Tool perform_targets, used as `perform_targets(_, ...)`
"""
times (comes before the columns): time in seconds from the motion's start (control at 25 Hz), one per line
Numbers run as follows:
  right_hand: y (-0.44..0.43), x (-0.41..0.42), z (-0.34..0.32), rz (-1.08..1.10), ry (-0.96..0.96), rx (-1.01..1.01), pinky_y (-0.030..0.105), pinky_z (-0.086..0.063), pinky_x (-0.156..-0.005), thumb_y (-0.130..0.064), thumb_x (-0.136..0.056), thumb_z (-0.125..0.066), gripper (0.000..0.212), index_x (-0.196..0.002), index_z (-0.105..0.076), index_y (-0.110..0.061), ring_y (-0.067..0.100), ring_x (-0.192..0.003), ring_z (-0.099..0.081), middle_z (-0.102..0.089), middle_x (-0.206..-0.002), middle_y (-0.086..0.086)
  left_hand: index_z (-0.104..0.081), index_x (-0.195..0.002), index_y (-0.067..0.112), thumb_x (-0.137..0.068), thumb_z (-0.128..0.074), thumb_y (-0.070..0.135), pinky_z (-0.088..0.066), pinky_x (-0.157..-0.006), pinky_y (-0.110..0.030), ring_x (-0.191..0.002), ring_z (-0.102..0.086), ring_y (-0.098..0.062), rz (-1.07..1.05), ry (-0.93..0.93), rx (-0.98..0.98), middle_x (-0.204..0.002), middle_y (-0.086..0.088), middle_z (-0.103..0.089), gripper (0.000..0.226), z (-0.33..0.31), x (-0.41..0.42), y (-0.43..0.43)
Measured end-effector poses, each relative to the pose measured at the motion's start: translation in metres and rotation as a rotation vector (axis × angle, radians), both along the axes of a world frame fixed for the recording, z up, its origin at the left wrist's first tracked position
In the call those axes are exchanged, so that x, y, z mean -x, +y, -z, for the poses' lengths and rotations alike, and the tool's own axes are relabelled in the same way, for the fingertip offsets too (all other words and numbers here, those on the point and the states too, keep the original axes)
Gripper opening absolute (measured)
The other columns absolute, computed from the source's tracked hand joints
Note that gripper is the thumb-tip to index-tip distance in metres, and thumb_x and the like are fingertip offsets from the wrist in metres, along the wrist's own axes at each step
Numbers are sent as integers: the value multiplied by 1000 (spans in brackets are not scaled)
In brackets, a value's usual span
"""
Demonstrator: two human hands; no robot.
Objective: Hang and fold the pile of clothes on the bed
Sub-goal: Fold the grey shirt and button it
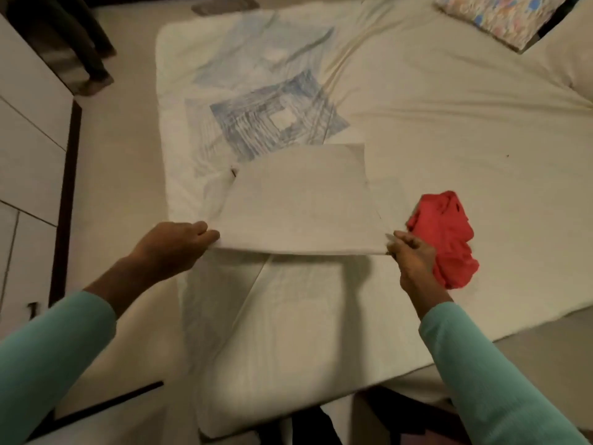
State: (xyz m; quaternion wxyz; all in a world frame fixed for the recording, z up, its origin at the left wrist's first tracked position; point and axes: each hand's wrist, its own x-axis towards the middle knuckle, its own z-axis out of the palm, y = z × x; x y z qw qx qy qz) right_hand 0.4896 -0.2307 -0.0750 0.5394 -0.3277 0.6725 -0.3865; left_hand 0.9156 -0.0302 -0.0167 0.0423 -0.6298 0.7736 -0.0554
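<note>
We see one white cloth [298,200], folded flat into a rough rectangle, at the near middle of the bed [449,123]. Its near edge is raised off the sheet and throws a shadow below it, while its far edge reaches the blue printed patch [272,120] on the sheet. The cloth is stretched between the two hands, each at one near corner. The left hand [173,248] is at the near left corner, its fingers curled in and clamped on the fabric. The right hand [414,258] is at the near right corner, thumb and fingers pinching the edge together. We count two hands on one cloth, and the cloth lies ahead of both, reaching away from them over the bed.

Just beside the right hand, on its outer side, lies one red garment [446,239], crumpled in a heap on the sheet. It is partly hidden behind that hand and stands apart from the white cloth. We cannot tell what kind of garment either piece is.

Both forearms wear teal sleeves, the left sleeve [48,358] and the right sleeve [491,374], two in all. One flowered pillow [500,14] sits at the far right corner of the bed, well apart from the clothes. To the left of the bed stands one white cupboard [29,123]
</note>
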Motion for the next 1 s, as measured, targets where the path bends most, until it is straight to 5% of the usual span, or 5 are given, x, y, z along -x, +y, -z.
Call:
perform_targets(0.24, 121, 56, 126, -499, 622, -90, 29, -47, -91, -9, -88, -71, 31, -119, -72, -11, 25, -104, -65, -72, -108, 3, -66, -112, 14, -98, -60, 30, -47, -42, -38, -60, -57, -29, -54, 133, -202, -90, -7, -51, 22, 163, 49, 105)
perform_targets(0.36, 156, 80, 171, -984, 1013, 151, 40, -52, -84, 5, -87, -65, 34, -120, -69, -3, 36, -101, -59, -70, -110, 16, -67, -110, 10, -94, -71, 23, -43, -41, -36, -59, -55, -31, -83, 141, -262, -90, -11, -49, 21, 194, 65, 131)
perform_targets(0.6, 191, 97, 187, -1223, 1318, 285, 48, -56, -74, 15, -80, -66, 29, -108, -69, 7, 44, -98, -58, -70, -101, 25, -72, -95, 11, -80, -81, 8, -43, -39, -34, -52, -56, -28, -82, 110, -428, -81, -8, -50, 17, 217, 93, 160)
perform_targets(0.76, 186, 106, 179, -1054, 1251, 257, 47, -49, -82, -2, -80, -75, 21, -101, -75, -4, 41, -99, -57, -73, -97, 16, -79, -97, 21, -86, -75, 17, -53, -50, -37, -76, -67, -27, -184, 171, -416, -92, -1, -64, 12, 199, 100, 154)
perform_targets(1.0, 129, 97, 161, -418, 487, 100, 35, -56, -89, -22, -96, -73, 10, -104, -76, -17, 17, -95, -69, -76, -98, -2, -74, -112, 38, -95, -64, 33, -45, -67, -35, -94, -66, -30, -549, 257, -377, -102, -2, -73, 21, 175, 62, 80)
